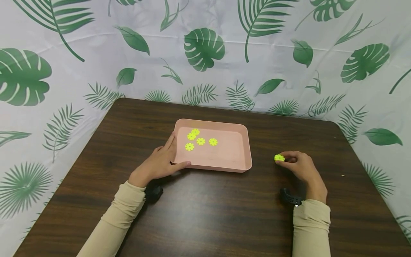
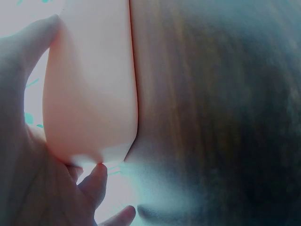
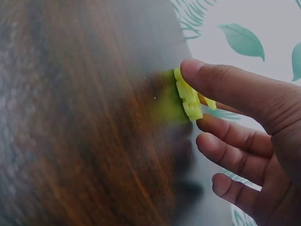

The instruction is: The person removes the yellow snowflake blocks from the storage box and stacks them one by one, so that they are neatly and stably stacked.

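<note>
A shallow pink tray (image 1: 221, 164) sits on the table. Inside it, toward the left, lie several bright yellow interlocking plastic discs (image 1: 200, 141) with notched rims, two of them overlapping. My left hand (image 1: 160, 160) rests against the tray's near left corner, fingers straight along the left side and thumb on the front rim. Well to the right of the tray, my right hand (image 1: 298, 164) pinches another yellow interlocking disc (image 3: 187, 96) between thumb and index finger. The other fingers of that hand stay off the disc, and its notched edge shows beneath the thumb (image 3: 211, 77).
The dark wood-grain table (image 1: 212, 214) ends at a white curtain (image 1: 154, 71) printed with green leaves, behind and at the sides. A black strap band (image 1: 290, 198) is on the right wrist, and a black device (image 1: 154, 193) is by the left wrist.
</note>
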A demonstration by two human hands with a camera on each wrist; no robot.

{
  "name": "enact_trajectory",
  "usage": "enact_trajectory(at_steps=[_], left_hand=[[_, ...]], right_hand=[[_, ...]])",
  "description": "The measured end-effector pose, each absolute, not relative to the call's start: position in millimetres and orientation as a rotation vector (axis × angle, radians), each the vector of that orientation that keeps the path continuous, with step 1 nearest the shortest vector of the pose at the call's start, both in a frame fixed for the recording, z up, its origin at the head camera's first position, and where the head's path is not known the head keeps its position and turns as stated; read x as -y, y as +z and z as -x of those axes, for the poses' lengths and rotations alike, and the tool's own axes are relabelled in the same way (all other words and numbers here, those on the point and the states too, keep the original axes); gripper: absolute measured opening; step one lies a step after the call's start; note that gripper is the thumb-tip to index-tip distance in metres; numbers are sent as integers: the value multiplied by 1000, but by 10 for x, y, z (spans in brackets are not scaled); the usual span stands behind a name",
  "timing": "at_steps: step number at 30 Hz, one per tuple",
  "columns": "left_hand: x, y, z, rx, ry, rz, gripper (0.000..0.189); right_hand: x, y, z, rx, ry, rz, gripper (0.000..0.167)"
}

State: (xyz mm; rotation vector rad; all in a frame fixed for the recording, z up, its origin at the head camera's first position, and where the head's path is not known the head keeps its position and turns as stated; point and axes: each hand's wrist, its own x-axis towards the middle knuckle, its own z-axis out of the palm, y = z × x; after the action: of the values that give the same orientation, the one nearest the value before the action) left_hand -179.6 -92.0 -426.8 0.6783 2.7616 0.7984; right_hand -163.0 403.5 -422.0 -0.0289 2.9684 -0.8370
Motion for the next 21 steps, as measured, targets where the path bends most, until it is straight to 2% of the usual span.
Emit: enact_trajectory(at_steps=[21], left_hand=[[918, -4267, 1796, -2751, 808, -666, 110]], right_hand=[[-4038, -4210, 1632, -2946, -829, 3, 49]])
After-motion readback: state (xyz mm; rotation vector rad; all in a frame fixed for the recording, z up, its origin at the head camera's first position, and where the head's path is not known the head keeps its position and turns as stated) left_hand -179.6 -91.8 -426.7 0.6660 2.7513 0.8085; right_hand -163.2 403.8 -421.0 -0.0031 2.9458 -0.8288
